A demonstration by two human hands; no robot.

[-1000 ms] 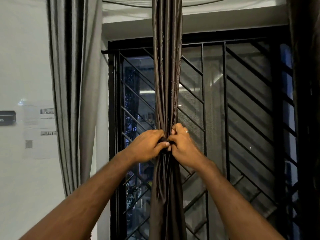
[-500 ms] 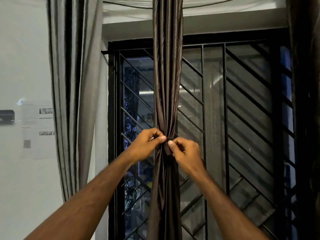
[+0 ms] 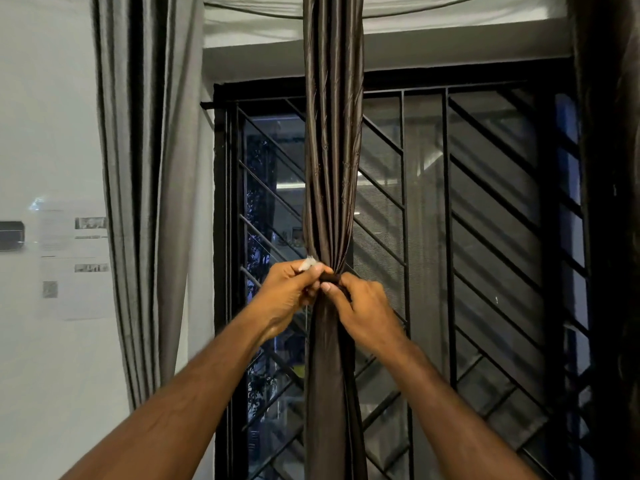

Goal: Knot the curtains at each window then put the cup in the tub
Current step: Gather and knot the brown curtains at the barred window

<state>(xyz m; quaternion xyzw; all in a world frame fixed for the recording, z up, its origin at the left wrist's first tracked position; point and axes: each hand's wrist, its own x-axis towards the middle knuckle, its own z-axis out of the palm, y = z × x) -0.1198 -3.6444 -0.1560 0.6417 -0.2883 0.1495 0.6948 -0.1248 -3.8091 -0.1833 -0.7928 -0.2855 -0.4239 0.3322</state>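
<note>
A dark brown curtain [image 3: 332, 150] hangs gathered into a narrow bundle in front of the barred window [image 3: 450, 237]. A dark tie band [image 3: 330, 279] wraps the bundle at its waist. My left hand [image 3: 291, 292] pinches the band's left end, and a small white tip shows above its fingers. My right hand [image 3: 363, 310] pinches the band from the right, thumb pressed against the bundle. Both hands meet at the front of the curtain. No cup or tub is in view.
A grey curtain [image 3: 145, 185] hangs at the left beside a white wall with paper notices [image 3: 76, 258] and a small dark box [image 3: 12, 235]. Another dark curtain [image 3: 613, 202] fills the right edge. The black window grille stands right behind the bundle.
Both hands have shifted from gripping the bundle to pinching the tie band at its front. The left hand has turned and a white tip now shows above its fingers.
</note>
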